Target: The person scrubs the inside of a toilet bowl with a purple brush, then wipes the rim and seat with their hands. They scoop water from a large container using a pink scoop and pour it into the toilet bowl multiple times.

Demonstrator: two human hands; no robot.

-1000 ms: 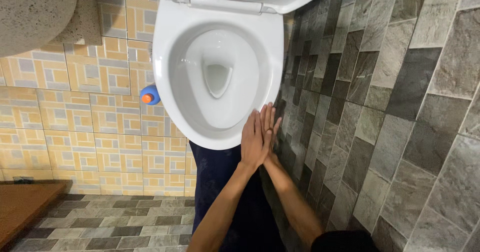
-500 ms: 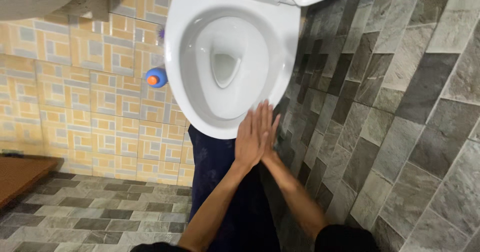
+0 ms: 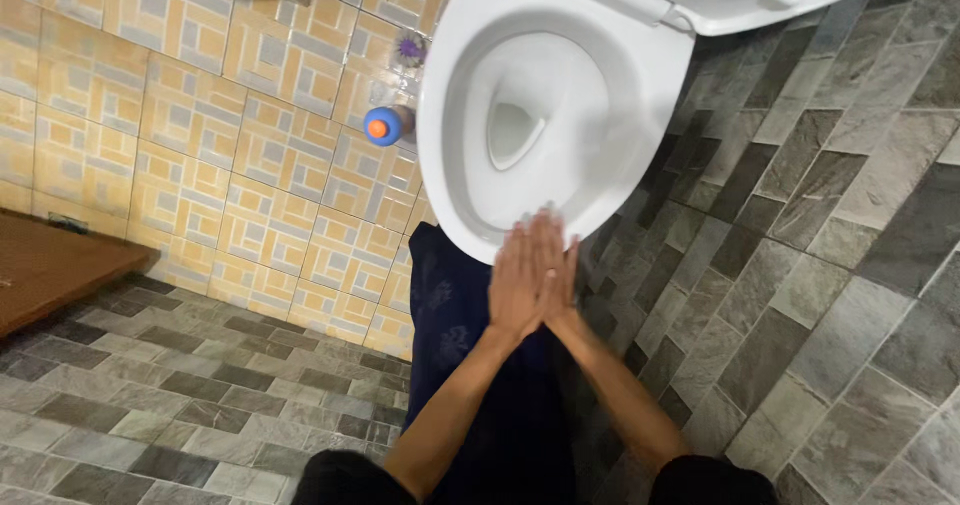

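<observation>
Toilet bowl (image 3: 540,115), white with its seat lifted, sits ahead of you in the head view, against the yellow tiled wall (image 3: 200,115). Your left hand (image 3: 518,283) and right hand (image 3: 555,270) press flat together, palm to palm, over its front rim, each grip empty. A blue bottle (image 3: 385,125) stands beside the bowl.

A: What carries the things?
B: A floor of grey and brown rectangular stone tiles (image 3: 840,215).
A: What stands on it?
B: A white ceramic toilet bowl (image 3: 655,95); a blue plastic bottle with an orange cap (image 3: 385,125) stands just beside it.
</observation>
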